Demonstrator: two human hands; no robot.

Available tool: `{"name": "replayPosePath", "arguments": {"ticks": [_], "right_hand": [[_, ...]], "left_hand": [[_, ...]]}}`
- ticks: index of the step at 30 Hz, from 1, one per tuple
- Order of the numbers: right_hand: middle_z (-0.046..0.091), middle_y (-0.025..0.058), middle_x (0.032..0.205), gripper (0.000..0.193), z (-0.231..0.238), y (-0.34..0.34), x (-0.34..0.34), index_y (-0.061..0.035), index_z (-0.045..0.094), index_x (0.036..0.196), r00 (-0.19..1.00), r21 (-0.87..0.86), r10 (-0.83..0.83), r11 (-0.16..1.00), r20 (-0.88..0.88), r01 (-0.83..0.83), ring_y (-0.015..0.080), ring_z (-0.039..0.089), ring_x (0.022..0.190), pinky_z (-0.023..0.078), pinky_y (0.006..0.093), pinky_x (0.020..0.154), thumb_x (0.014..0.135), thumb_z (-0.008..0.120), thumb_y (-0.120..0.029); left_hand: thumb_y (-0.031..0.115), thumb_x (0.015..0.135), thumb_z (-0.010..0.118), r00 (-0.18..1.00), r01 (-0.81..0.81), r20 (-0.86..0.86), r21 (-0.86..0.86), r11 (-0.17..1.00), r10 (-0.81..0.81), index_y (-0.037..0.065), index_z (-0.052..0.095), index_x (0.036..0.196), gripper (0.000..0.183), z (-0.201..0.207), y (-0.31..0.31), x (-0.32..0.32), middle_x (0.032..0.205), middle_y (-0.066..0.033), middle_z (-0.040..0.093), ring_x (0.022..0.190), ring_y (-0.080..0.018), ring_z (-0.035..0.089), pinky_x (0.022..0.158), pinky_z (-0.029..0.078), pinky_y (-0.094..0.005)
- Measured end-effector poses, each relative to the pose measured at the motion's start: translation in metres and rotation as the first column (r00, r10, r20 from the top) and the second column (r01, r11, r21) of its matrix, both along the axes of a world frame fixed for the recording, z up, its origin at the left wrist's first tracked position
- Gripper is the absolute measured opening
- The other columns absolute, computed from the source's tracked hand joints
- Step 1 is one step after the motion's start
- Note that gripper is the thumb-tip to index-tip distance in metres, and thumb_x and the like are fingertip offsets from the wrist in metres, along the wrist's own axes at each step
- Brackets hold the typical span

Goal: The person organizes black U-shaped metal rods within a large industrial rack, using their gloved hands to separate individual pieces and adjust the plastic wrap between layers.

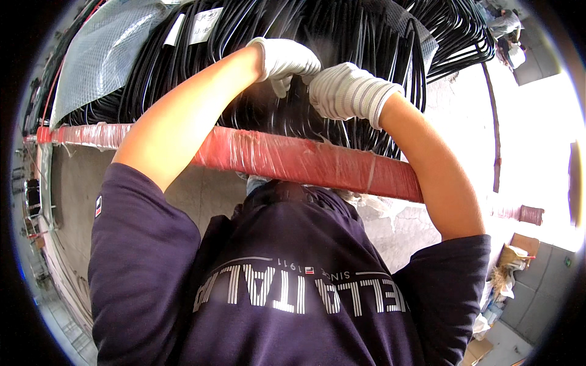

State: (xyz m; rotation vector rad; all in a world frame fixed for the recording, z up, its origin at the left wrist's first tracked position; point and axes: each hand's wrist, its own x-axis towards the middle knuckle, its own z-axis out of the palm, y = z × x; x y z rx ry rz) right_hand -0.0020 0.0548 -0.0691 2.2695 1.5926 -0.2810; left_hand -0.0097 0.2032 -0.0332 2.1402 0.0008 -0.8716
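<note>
Both my hands wear white knit gloves and meet over a dense row of bent black rods or tubes (pixel 165 79). My left hand (pixel 287 60) is curled, thumb pointing down, its fingertips close against the other glove. Closed in a fist, my right hand (pixel 345 91) faces it, knuckles toward the left. Whatever the two hands pinch between them is too small or too hidden to make out. Just nearer to me than the hands, a red bar wrapped in clear film (pixel 305 160) runs across in front of the black rods.
Bubble wrap (pixel 110 52) covers the rods at the left, near white paper labels (pixel 204 25). More bent black rods (pixel 455 39) jut out at the upper right. Another person (pixel 510 27) is at the far upper right. Cardboard and bags (pixel 510 262) lie on the floor at the right.
</note>
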Motion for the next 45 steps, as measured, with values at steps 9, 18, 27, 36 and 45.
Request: {"name": "replayPosePath", "arguments": {"ticks": [9,18,27,36,45], "right_hand": [[0.064,0.0028,0.071,0.005,-0.015,0.001,0.007,-0.0102,0.064,0.075,0.997,0.076,0.063,0.995,0.048,-0.067,0.0175,0.062,0.063,0.049,0.0258,0.055,0.073,0.06,-0.008],[0.061,0.0013,0.07,0.013,0.027,-0.007,-0.014,-0.0092,0.065,0.09,0.963,0.121,-0.168,0.973,-0.211,0.196,0.0164,0.054,0.061,0.047,0.0242,0.062,0.082,0.056,-0.015],[0.061,0.0056,0.079,0.035,0.039,0.008,-0.027,-0.0175,0.054,0.117,0.981,-0.039,-0.076,0.997,-0.18,0.07,0.0216,0.057,0.067,0.05,0.0263,0.067,0.083,0.051,-0.011],[0.062,0.0059,0.09,0.036,0.031,0.009,-0.015,-0.0202,0.052,0.121,0.939,-0.162,-0.201,0.974,-0.279,0.16,0.0235,0.061,0.084,0.049,0.0314,0.076,0.086,0.05,-0.018],[0.064,0.0054,0.079,0.024,0.065,0.015,-0.032,-0.0138,0.063,0.105,0.901,-0.135,-0.375,0.926,-0.219,0.352,0.0203,0.058,0.068,0.049,0.0282,0.068,0.084,0.053,-0.021]], "left_hand": [[-0.012,0.054,0.069,0.995,-0.015,0.1,0.004,1.0,0.015,0.007,0.062,0.097,0.047,-0.04,0.011,0.026,0.086,-0.0069,0.06,0.075,-0.0194,0.057,0.066,0.05,-0.0322],[-0.012,0.049,0.074,0.973,0.016,0.229,0.075,0.997,-0.033,0.009,0.058,0.106,0.063,-0.015,0.006,0.005,0.095,-0.0066,0.061,0.086,-0.0203,0.057,0.073,0.051,-0.0339],[-0.003,0.061,0.063,0.999,0.018,0.024,0.14,0.99,-0.021,0.006,0.058,0.105,0.045,-0.043,0.008,0.019,0.091,-0.0121,0.057,0.08,-0.0198,0.055,0.068,0.049,-0.0325],[0.011,0.077,0.05,0.978,-0.085,-0.195,-0.016,0.996,0.081,0.008,0.046,0.055,0.022,-0.009,0.015,0.029,0.049,0.0023,0.042,0.04,-0.0055,0.037,0.035,0.028,-0.0184],[0.006,0.064,0.046,0.964,-0.116,-0.213,0.194,0.974,0.157,0.007,0.037,0.05,0.017,-0.008,0.022,0.009,0.046,-0.005,0.039,0.04,-0.0152,0.043,0.035,0.035,-0.0233]]}}
